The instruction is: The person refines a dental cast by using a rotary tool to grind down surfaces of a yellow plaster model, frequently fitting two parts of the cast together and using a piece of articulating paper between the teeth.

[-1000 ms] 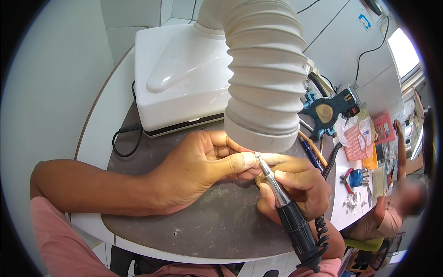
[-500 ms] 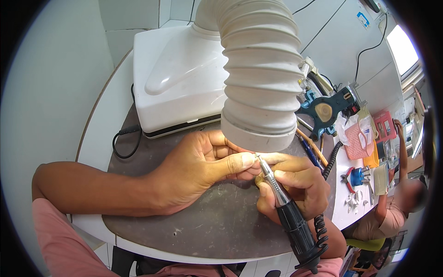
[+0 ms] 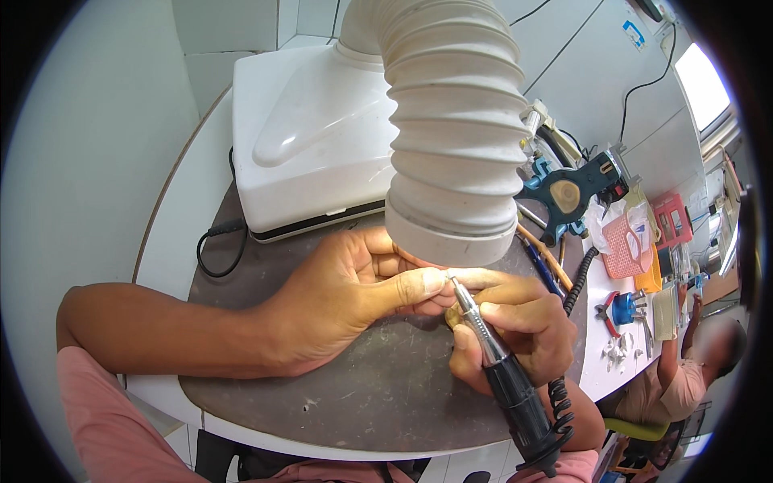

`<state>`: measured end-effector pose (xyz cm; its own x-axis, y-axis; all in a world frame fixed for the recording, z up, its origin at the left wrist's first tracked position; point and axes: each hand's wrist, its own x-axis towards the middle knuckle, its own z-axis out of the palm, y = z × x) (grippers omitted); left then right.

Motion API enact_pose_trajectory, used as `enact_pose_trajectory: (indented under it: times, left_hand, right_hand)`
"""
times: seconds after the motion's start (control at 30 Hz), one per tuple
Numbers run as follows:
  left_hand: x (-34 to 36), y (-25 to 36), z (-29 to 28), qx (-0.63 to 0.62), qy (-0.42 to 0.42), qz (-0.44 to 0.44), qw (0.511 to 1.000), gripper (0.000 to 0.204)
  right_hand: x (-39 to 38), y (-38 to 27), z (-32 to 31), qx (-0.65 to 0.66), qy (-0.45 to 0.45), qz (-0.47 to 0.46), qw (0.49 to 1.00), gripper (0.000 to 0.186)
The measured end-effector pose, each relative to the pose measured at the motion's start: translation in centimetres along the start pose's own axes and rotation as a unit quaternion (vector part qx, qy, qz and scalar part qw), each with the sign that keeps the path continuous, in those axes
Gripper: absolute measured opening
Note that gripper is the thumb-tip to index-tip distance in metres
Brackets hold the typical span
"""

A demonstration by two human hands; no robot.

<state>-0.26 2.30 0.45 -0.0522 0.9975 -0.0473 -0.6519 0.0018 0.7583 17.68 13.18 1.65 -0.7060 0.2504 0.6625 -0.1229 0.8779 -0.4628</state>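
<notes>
Just below the nozzle of a white corrugated hose, my left hand pinches a tiny pale piece between thumb and fingers. My right hand grips a rotary handpiece with a black body, silver nose and coiled black cord. The handpiece's tip meets the piece at my left fingertips, and my right fingers lie close against that hand. Both hands are over a dark grey bench mat; my left fingertips are partly hidden.
Behind my hands stands a white machine. To the right are long tools, a dark teal clamp-like device, a pink basket, a blue cylinder and red-handled pliers. A co-worker sits at the far right.
Across the last second my hands and the handpiece stay nearly in place. The co-worker's raised hand at the far right has come lower.
</notes>
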Motion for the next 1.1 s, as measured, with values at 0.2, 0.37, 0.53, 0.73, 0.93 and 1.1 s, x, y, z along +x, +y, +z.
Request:
enact_pose_trajectory:
  times: [0.2,0.37,0.53,0.73,0.93,1.1]
  left_hand:
    - [0.03,-0.03,0.22,0.014,0.020,-0.005,1.000,0.026]
    - [0.10,-0.08,0.29,0.017,0.024,-0.003,1.000,0.026]
    - [0.06,-0.13,0.18,0.015,0.025,-0.003,1.000,0.026]
    - [-0.09,0.02,0.10,0.001,0.001,-0.003,1.000,0.027]
    - [-0.17,0.08,0.13,-0.006,0.008,0.001,1.000,0.025]
    - [-0.11,0.16,0.21,0.009,0.007,-0.011,1.000,0.027]
  right_hand:
    - [0.25,-0.19,-0.06,-0.021,-0.011,-0.002,1.000,0.043]
    - [0.44,-0.43,-0.24,-0.023,-0.019,0.000,1.000,0.043]
    - [0.29,-0.33,-0.14,-0.018,-0.016,0.003,1.000,0.044]
    - [-0.40,-0.34,-0.24,0.007,-0.006,0.041,0.999,0.043]
    - [0.07,-0.54,-0.52,-0.023,-0.034,0.027,0.999,0.042]
    - [-0.11,-0.75,-0.06,0.008,0.012,0.064,0.998,0.040]
